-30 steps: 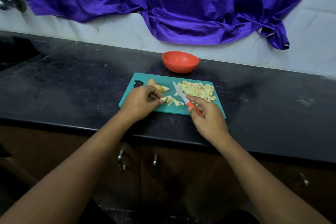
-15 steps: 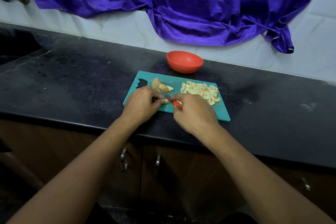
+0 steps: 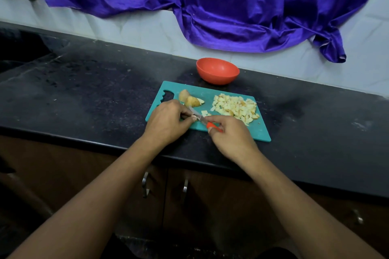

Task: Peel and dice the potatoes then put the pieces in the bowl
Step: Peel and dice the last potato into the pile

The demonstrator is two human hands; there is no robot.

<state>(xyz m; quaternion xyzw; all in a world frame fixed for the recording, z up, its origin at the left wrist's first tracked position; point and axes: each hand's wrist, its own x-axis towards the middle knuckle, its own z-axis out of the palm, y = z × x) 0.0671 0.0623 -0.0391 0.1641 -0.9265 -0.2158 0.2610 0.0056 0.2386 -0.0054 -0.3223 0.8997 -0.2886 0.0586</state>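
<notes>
A red bowl (image 3: 217, 75) stands just above the centre of the frame on the black counter (image 3: 94, 90), close behind the teal cutting board (image 3: 260, 131). Only bare red wall shows inside the bowl, and the near side may hide its bottom. The diced potato pile (image 3: 235, 108) lies on the right part of the board, and two uncut potato chunks (image 3: 190, 100) sit at its upper left. The left hand (image 3: 168, 121) has curled fingers pinching a small potato piece (image 3: 194, 118) down on the board. The right hand (image 3: 229, 135) grips the orange handle of the knife (image 3: 211, 125), with the blade laid against that piece.
</notes>
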